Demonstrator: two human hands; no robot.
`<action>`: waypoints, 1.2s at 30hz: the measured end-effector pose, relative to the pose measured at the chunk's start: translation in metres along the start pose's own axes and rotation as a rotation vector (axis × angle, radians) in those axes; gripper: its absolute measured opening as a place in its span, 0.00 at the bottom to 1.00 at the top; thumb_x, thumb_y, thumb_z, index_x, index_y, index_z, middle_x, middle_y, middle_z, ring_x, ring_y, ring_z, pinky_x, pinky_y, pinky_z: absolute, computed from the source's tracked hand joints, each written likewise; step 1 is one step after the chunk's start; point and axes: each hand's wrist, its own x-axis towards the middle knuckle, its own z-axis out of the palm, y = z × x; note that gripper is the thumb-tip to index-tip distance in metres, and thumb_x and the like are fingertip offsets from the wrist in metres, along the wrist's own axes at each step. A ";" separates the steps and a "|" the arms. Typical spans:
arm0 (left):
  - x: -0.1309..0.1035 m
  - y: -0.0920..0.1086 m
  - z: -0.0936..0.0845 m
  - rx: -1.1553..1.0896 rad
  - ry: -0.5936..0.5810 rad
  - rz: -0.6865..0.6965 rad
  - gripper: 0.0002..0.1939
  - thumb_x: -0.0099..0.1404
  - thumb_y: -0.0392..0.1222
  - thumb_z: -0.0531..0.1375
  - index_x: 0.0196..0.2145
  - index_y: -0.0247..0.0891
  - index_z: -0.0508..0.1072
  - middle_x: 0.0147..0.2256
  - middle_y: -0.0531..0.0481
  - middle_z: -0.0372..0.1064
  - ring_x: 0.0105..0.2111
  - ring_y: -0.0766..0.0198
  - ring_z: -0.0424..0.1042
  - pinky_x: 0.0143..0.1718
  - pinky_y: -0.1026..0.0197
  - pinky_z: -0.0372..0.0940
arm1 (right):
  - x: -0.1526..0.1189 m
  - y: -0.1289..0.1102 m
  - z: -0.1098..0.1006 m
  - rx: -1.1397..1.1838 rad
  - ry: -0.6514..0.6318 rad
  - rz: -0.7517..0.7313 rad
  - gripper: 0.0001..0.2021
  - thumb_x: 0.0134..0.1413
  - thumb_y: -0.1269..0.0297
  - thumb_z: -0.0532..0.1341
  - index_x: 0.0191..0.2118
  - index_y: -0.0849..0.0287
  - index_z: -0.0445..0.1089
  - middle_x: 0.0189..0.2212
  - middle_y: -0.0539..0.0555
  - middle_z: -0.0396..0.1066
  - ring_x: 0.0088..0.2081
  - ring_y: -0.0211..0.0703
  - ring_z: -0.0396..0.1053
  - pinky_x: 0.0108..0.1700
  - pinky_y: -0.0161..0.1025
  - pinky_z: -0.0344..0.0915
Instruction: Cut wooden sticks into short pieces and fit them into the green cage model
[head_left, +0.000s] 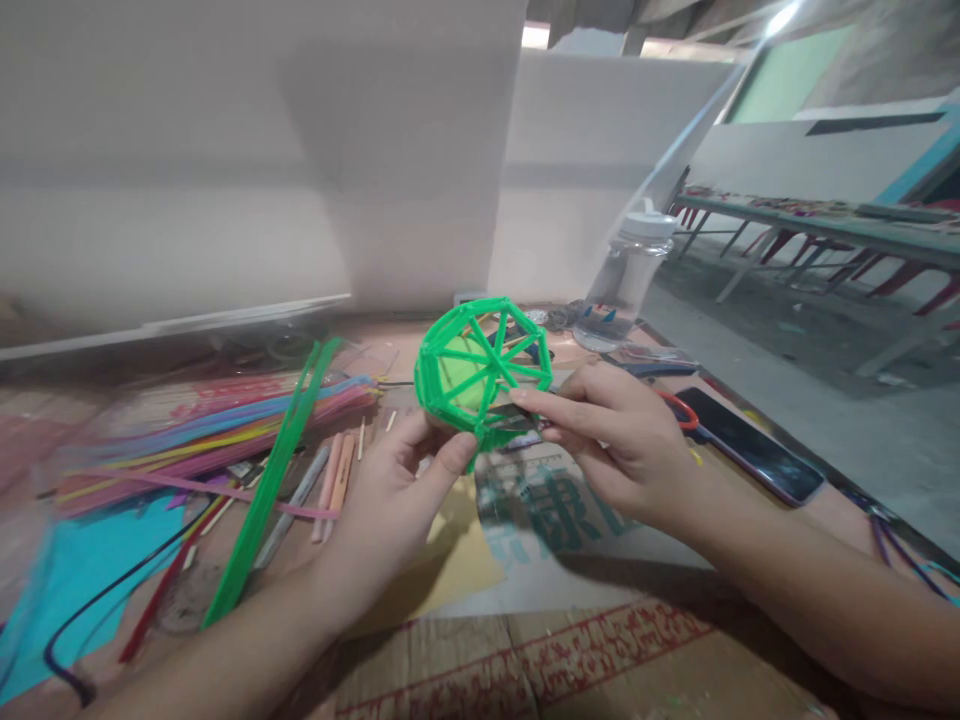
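Observation:
My left hand [409, 490] pinches the lower edge of a green wheel-shaped frame [491, 368], which looks made of fuzzy pipe cleaners, with spokes meeting at a hub. A yellow-green patch shows through its left side. My right hand [615, 440] is closed at the frame's lower right, index finger stretched along a thin grey metal tool [514, 418] whose tip is at the spokes. An orange loop handle [679, 410] shows behind that hand; I cannot tell whether it belongs to the tool.
Loose green pipe cleaners [270, 480] and a coloured bundle [225, 430] lie left, near blue sheets [112, 580]. A phone [757, 450] lies right, by the table edge. A clear bottle [626, 285] stands behind, before a pale partition [420, 150]. Printed paper [570, 530] lies below my hands.

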 end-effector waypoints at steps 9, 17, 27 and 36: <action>-0.005 0.002 -0.001 0.115 -0.053 -0.006 0.08 0.67 0.45 0.61 0.40 0.40 0.75 0.34 0.51 0.73 0.36 0.62 0.69 0.43 0.59 0.65 | -0.005 0.001 0.007 0.007 -0.054 -0.047 0.17 0.64 0.72 0.57 0.55 0.57 0.73 0.33 0.55 0.70 0.34 0.44 0.66 0.35 0.41 0.62; -0.005 0.004 0.000 0.169 -0.056 -0.011 0.08 0.67 0.45 0.61 0.39 0.39 0.75 0.34 0.50 0.73 0.37 0.60 0.70 0.44 0.58 0.65 | -0.005 0.001 0.007 0.044 -0.064 -0.036 0.16 0.64 0.73 0.57 0.54 0.60 0.73 0.33 0.56 0.70 0.34 0.44 0.66 0.35 0.41 0.62; -0.005 0.001 0.002 0.091 -0.072 -0.035 0.10 0.67 0.45 0.61 0.42 0.39 0.76 0.37 0.49 0.76 0.38 0.61 0.72 0.43 0.60 0.67 | -0.010 -0.001 0.011 -0.029 0.021 -0.043 0.17 0.63 0.75 0.55 0.53 0.55 0.73 0.30 0.52 0.67 0.31 0.42 0.64 0.31 0.38 0.60; -0.001 0.005 -0.002 0.049 -0.007 0.005 0.08 0.66 0.45 0.62 0.41 0.40 0.77 0.37 0.50 0.77 0.40 0.62 0.74 0.42 0.62 0.68 | 0.005 0.004 -0.018 0.073 0.060 0.097 0.19 0.64 0.71 0.58 0.58 0.48 0.71 0.31 0.53 0.67 0.33 0.44 0.66 0.37 0.43 0.65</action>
